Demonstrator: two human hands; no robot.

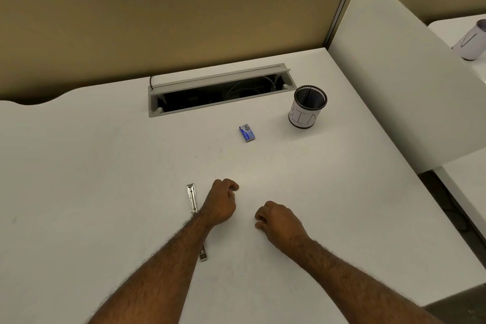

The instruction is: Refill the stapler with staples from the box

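Both my hands rest on the desk (105, 166), fingers loosely curled, holding nothing. Stapler (192, 198) lies opened flat, partly under my left forearm, just left of my left hand (221, 202). Right hand (278, 221) sits right of the stapler. Staple box (247, 133) lies beyond the stapler, well apart, near the mesh cup (307, 106).

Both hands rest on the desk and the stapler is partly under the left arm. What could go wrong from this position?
1. The stapler lies open and partly under the left forearm; moving the left hand carelessly could knock it aside.
2. The staple box sits well beyond both hands, not far from the open cable tray; a clumsy reach might push it towards that slot.
3. The right hand holds nothing; small staples may spill once the box opens.
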